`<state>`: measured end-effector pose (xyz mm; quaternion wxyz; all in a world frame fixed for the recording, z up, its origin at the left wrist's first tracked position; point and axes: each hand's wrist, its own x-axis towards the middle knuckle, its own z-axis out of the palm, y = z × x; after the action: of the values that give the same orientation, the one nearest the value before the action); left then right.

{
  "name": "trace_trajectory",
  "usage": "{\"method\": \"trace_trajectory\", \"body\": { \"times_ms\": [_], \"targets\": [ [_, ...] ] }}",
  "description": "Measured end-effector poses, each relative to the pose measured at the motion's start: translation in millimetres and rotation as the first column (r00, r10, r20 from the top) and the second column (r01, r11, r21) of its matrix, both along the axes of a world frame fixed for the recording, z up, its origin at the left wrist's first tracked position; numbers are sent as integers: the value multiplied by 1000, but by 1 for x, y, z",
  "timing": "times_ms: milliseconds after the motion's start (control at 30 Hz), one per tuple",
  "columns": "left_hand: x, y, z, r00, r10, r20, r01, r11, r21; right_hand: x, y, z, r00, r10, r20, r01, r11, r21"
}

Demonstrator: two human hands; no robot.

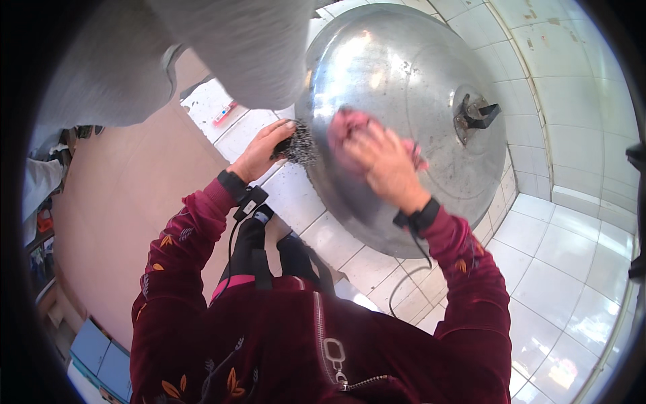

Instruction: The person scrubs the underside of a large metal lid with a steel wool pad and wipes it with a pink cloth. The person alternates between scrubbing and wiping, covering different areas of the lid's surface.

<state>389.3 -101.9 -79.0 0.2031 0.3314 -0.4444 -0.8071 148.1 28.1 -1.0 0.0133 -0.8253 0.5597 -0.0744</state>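
A large domed metal lid [444, 166] lies on a white-tiled ledge, its black handle bracket [477, 116] towards the wall. My right hand [388, 166] presses a bunched pink cloth [351, 123] against the lid's near-left part; the fingers are slightly blurred. At the lid's left rim, my left hand [262, 146] grips a dark, wiry scouring pad [301, 144]. The pad reaches the rim, though I cannot tell whether it touches it. Both wrists wear black bands with cables.
Grey fabric [252, 45] hangs over the upper left and hides part of the ledge. A small pink-and-white item [224, 113] lies on the tiled ledge [298, 194]. White wall tiles [575, 111] rise beyond the lid. Blue cabinets [96, 351] stand at lower left.
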Motion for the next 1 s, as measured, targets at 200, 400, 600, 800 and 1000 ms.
{"method": "trace_trajectory", "body": {
  "times_ms": [200, 400, 600, 800, 1000],
  "targets": [
    [58, 16, -20, 997, 60, -50, -42, 950, 309, 21, 38, -19, 985, 174, 9, -174, 985, -11],
    [75, 39, -29, 995, 93, 23, -96, 973, 211, -31, -127, -7, 980, -195, 51, 187, 974, 127],
    [81, 50, -29, 984, 181, 0, -170, 925, 340, -31, -202, -48, 948, -281, -147, 307, 931, 199],
    [79, 47, -26, 985, 172, 0, -164, 938, 305, 67, -112, -93, 947, -219, -237, 167, 961, -222],
    [65, 30, -27, 997, 77, 21, -80, 970, 229, 93, 42, -84, 978, -209, 7, 208, 964, -165]
  ]
}}
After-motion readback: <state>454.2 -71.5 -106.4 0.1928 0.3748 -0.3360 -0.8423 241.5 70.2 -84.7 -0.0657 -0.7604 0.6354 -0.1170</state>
